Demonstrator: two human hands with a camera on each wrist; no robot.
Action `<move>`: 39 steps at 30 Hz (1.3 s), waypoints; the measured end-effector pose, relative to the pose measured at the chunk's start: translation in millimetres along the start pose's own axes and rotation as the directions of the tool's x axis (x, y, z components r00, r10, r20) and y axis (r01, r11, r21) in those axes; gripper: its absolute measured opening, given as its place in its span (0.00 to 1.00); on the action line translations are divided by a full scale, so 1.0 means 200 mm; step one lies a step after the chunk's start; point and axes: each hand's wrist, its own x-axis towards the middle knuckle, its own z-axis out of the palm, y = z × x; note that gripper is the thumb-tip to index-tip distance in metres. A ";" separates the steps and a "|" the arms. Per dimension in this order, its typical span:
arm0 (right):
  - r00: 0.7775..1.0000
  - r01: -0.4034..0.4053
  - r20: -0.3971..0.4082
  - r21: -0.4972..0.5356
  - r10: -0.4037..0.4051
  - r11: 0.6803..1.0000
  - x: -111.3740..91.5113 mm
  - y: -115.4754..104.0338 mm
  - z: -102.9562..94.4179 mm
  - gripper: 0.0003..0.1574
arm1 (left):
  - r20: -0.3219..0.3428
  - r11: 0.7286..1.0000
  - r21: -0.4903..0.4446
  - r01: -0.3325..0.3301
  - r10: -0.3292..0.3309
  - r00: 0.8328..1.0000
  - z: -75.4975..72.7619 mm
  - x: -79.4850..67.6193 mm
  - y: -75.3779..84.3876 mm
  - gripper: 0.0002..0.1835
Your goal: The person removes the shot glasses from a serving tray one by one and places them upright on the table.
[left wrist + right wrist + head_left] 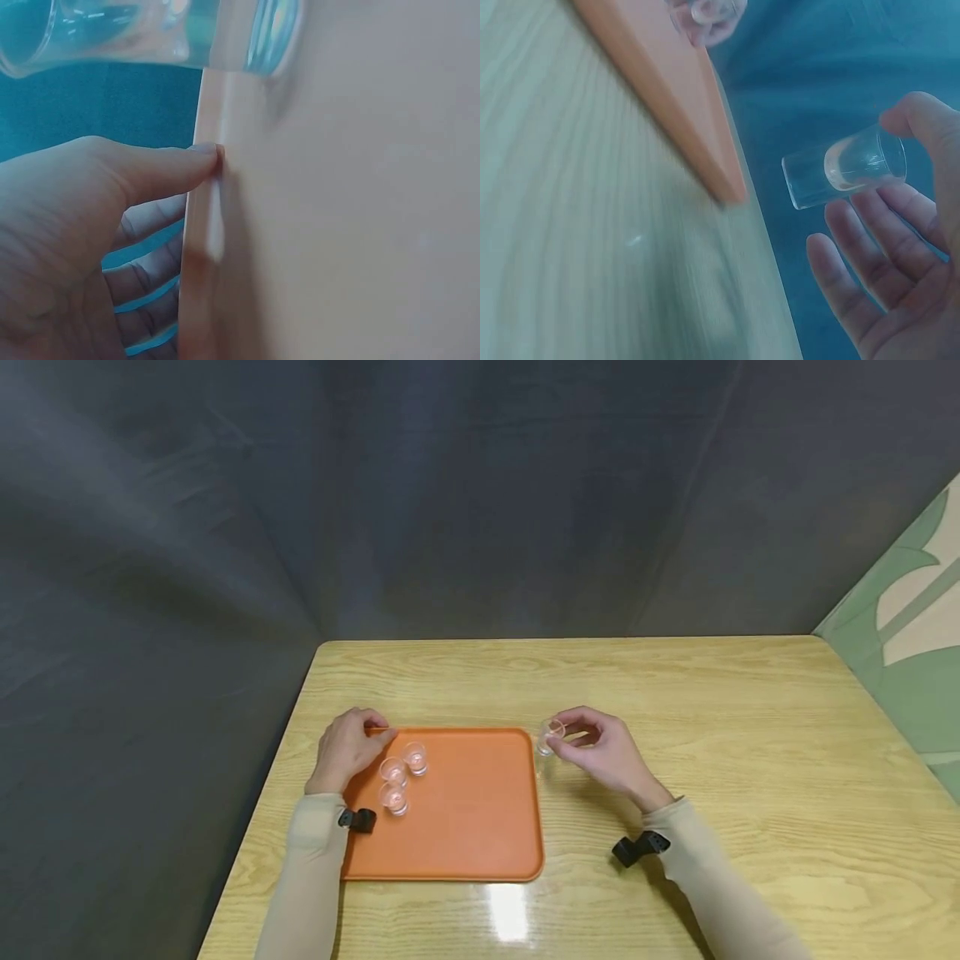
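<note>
My right hand [606,753] pinches a small clear shot glass [810,176] near its rim, thumb on one side and fingers on the other. It is just off the right far corner of an orange tray [468,818], and the glass is tilted in the air. At the tray's far left corner, my left hand [345,753] grips the rim, with the thumb on top and the other fingers outside. Three similar shot glasses stand close together on the tray's left part: a far one [416,760], a middle one [392,772] and a near one [394,800].
The tray lies on a wood-grain table [735,752]. A dark curtain [487,510] hangs behind the table and along its left side. Green and cream leaf-patterned fabric [915,635] borders the right edge. Each wrist wears a small black camera.
</note>
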 end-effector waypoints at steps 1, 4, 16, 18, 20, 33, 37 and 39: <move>1.000 -0.007 -0.009 -0.010 0.007 1.000 0.00 0.01 -0.02 0.17 | -0.001 1.000 -0.001 -0.002 0.002 1.000 0.00 0.00 0.00 0.14; 0.999 -0.029 -0.042 -0.040 0.028 0.999 -0.01 0.04 -0.08 0.18 | -0.005 1.000 -0.004 -0.009 0.009 1.000 0.00 0.00 0.00 0.14; 0.977 -0.171 -0.157 -0.153 0.147 0.973 -0.08 0.14 -0.30 0.23 | -0.004 1.000 -0.009 -0.012 0.012 1.000 0.01 0.00 -0.01 0.15; 0.973 -0.180 -0.175 -0.169 0.150 0.969 -0.09 0.15 -0.34 0.24 | -0.005 1.000 -0.009 -0.011 0.011 1.000 0.01 0.00 -0.01 0.15; 0.969 -0.191 -0.193 -0.186 0.154 0.964 -0.10 0.15 -0.39 0.24 | -0.004 1.000 -0.011 -0.007 0.007 1.000 0.01 0.01 -0.01 0.15; 0.941 -0.260 -0.268 -0.191 0.205 0.946 -0.19 0.22 -0.59 0.29 | -0.004 1.000 -0.019 0.001 -0.001 1.000 0.00 0.00 -0.01 0.15; 0.929 -0.286 -0.291 -0.179 0.227 0.941 -0.22 0.24 -0.64 0.31 | -0.014 1.000 -0.017 -0.010 0.010 1.000 0.01 0.01 -0.02 0.15; 0.923 -0.291 -0.304 -0.149 0.236 0.945 -0.24 0.25 -0.67 0.29 | -0.017 1.000 -0.018 -0.014 0.013 1.000 0.02 0.02 -0.02 0.15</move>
